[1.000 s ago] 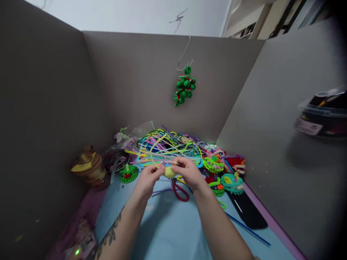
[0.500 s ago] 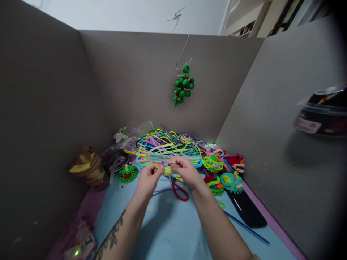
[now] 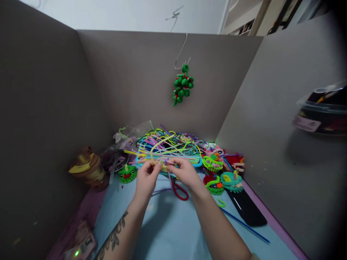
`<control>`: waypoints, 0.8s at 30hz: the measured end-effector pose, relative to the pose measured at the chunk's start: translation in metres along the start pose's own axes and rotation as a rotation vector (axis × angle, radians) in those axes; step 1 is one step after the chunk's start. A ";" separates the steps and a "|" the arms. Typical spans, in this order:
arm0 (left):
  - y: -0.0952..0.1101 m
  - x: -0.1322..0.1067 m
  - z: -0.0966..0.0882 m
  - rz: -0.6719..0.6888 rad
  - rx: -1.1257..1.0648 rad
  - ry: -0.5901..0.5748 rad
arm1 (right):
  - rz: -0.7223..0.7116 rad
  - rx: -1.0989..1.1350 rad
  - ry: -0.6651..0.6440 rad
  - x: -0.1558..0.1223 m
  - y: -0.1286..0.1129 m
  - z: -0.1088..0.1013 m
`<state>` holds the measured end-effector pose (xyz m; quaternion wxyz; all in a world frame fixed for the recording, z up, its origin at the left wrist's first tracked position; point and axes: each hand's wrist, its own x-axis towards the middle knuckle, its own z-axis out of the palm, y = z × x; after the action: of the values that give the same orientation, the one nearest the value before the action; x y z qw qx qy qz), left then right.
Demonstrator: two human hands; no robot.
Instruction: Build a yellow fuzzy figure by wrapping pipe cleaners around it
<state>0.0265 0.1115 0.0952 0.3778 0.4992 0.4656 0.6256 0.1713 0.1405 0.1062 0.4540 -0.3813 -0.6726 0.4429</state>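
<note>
Between my fingertips is a small yellow pipe cleaner piece (image 3: 164, 168), with a long yellow pipe cleaner end (image 3: 152, 150) curving up from it and bits of purple on it. My left hand (image 3: 146, 176) pinches its left side. On its right side, my right hand (image 3: 186, 172) is closed in a pinch too. The fingers partly hide the piece, so its exact shape is unclear. Just below the hands lie red-handled scissors (image 3: 182, 199) on the blue mat, with a purple pipe cleaner (image 3: 162, 190) beside them.
Behind the hands stands a blue tray (image 3: 201, 162) heaped with pipe cleaners. Finished pipe cleaner figures, a green one (image 3: 128, 174) and a teal one (image 3: 232, 181), flank it. A black phone (image 3: 248, 209) and blue stick (image 3: 245, 225) lie right; grey panels enclose the table.
The yellow piece has been turned in my fingers, and more purple shows on it now. My hands have shifted only slightly, still close together.
</note>
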 end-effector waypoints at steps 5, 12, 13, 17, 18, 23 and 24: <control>0.002 0.005 -0.006 -0.044 -0.086 0.026 | 0.025 0.030 0.037 0.002 0.009 -0.003; -0.016 0.013 -0.007 -0.442 -0.508 0.084 | 0.037 0.179 -0.037 0.002 0.008 -0.005; -0.019 0.014 -0.007 -0.485 -0.544 0.092 | 0.041 0.200 -0.039 0.002 0.007 -0.005; -0.024 0.017 -0.009 -0.540 -0.646 0.091 | 0.042 0.292 -0.029 0.001 0.006 -0.009; -0.023 0.018 -0.010 -0.549 -0.669 0.089 | 0.040 0.333 -0.028 0.001 0.007 -0.009; -0.019 0.017 -0.008 -0.588 -0.737 0.049 | 0.103 0.591 -0.083 -0.001 0.008 -0.010; -0.018 0.017 -0.007 -0.601 -0.743 0.043 | 0.120 0.627 -0.098 -0.001 0.008 -0.010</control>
<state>0.0157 0.1307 0.0818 0.6849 0.1607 0.3420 0.6230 0.1822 0.1440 0.1005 0.4896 -0.2401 -0.5008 0.6722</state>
